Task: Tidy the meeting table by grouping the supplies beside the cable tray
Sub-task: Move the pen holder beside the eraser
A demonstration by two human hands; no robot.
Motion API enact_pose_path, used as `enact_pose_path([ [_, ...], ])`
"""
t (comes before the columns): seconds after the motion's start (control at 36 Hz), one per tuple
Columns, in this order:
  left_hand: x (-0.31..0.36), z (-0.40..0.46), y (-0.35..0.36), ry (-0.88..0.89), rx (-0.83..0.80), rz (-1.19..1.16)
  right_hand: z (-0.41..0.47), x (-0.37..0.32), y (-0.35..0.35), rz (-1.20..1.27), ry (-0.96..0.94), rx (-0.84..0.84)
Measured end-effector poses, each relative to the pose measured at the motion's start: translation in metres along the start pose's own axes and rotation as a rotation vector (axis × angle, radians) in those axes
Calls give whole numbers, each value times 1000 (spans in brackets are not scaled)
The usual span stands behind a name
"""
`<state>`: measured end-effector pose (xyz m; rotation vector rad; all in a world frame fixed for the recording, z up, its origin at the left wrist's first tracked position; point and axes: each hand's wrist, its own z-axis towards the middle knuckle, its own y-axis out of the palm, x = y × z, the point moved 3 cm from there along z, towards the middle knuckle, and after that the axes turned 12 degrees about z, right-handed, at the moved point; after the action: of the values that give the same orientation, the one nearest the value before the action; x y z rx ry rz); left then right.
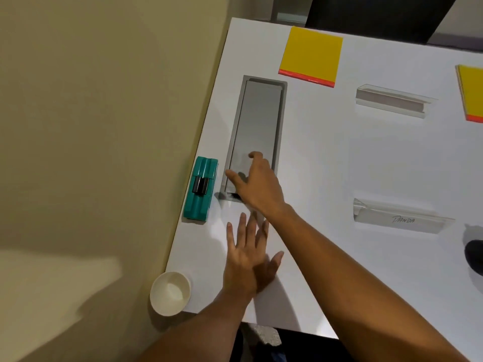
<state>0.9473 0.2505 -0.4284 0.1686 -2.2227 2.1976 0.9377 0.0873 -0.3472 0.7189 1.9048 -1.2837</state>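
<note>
The grey cable tray (257, 118) is set into the white table (339, 158) near its left edge. A teal whiteboard eraser (200, 189) lies just left of the tray's near end. My right hand (257, 185) hovers over that near end with fingers spread and holds nothing. My left hand (248, 257) lies flat on the table just below the tray, fingers straight. A yellow pad with an orange edge (312, 54) sits beyond the tray. Two clear name-card holders (392, 100) (397, 216) lie to the right, the nearer one with handwriting on it.
A white paper cup (170, 292) stands at the table's near left corner. A second yellow pad (471, 92) is cut off at the right edge. A dark object (474, 253) shows at the right edge. A beige wall runs along the left; a dark chair stands behind.
</note>
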Motion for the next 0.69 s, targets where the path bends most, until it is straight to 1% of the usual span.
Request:
enact_pose_path([
  [0.03,1,1,0,3,-57,-20,-2,6,-12,3,-12,15],
  [0.11,6,3,1,-4,-196,24,-12,22,-48,-3,-29,67],
  [0.17,5,4,4,-17,-243,43,-22,32,-69,-15,-21,100],
  [0.5,5,2,1,-20,-219,174,-84,102,-176,11,59,348],
  [0.69,4,-1,4,-9,-165,139,-121,144,-221,-44,121,457],
])
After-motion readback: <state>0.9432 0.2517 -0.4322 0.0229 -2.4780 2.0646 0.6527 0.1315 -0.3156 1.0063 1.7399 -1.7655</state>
